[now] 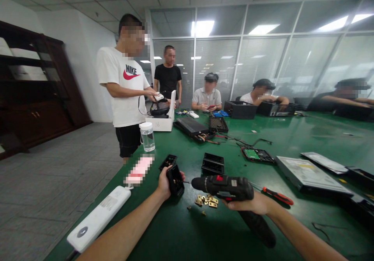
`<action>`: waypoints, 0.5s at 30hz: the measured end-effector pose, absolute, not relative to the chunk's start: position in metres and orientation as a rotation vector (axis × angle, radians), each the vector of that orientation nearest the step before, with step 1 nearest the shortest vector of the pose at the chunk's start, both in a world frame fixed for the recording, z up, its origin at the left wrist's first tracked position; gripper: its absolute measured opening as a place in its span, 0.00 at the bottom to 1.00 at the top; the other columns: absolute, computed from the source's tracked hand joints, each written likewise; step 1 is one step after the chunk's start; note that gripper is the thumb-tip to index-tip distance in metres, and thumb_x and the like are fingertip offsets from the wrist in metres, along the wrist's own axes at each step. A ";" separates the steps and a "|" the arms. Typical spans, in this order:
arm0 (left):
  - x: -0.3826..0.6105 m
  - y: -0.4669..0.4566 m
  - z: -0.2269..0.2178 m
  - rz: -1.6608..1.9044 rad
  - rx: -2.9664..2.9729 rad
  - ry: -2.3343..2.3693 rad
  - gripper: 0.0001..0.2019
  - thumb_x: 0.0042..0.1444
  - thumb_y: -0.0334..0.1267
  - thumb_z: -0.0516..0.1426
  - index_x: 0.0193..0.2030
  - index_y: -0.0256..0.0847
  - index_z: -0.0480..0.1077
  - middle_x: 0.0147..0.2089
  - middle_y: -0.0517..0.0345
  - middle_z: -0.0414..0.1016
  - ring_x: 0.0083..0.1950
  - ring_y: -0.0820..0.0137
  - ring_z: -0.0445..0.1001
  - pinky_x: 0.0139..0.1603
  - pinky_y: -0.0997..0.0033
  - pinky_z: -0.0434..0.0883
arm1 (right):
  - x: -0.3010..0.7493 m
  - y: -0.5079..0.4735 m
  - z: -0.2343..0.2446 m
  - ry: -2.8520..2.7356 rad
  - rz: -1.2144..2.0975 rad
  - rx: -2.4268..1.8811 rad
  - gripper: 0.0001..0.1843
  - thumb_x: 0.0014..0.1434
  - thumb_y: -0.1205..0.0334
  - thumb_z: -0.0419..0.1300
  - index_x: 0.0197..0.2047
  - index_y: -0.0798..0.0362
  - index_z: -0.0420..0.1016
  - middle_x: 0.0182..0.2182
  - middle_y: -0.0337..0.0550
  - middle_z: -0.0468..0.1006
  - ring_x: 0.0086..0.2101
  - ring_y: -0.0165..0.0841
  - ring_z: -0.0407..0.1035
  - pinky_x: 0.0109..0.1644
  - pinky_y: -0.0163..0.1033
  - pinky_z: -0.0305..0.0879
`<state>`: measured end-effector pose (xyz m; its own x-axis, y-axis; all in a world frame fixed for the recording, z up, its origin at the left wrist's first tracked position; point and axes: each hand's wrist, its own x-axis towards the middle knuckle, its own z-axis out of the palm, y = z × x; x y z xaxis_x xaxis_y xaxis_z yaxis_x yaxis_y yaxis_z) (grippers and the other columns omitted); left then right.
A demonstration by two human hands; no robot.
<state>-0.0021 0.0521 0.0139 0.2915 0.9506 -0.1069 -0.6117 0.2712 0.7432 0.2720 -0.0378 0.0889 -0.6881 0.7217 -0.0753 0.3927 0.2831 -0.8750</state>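
My left hand [164,185] is closed around a small black plastic housing [175,182], tilted with its open side toward the drill; some brass parts show inside. In my right hand [248,205] is a black cordless drill [228,187] with red accents. Its thin bit points left and reaches the housing's edge; whether it touches a screw I cannot tell. Below the drill lies a pile of small brass pieces [207,201], with a couple of loose screws [203,213] nearer me. Another black housing [168,162] sits behind my left hand, and more black housings [213,163] lie beyond the drill.
A red-and-black screwdriver [277,196] lies right of the drill. At left are a white power strip [101,218] and a clear bottle [148,138]. Optical drives [309,179] occupy the right side of the green table [292,136]. Several people sit or stand around it.
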 end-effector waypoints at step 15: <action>-0.002 0.050 0.015 1.128 0.681 0.621 0.23 0.45 0.47 0.45 0.29 0.24 0.68 0.29 0.40 0.71 0.31 0.61 0.70 0.35 0.64 0.64 | 0.270 -0.040 0.093 -2.240 1.349 -1.009 0.14 0.49 0.56 0.52 0.33 0.60 0.63 0.28 0.41 0.63 0.31 0.27 0.59 0.36 0.30 0.58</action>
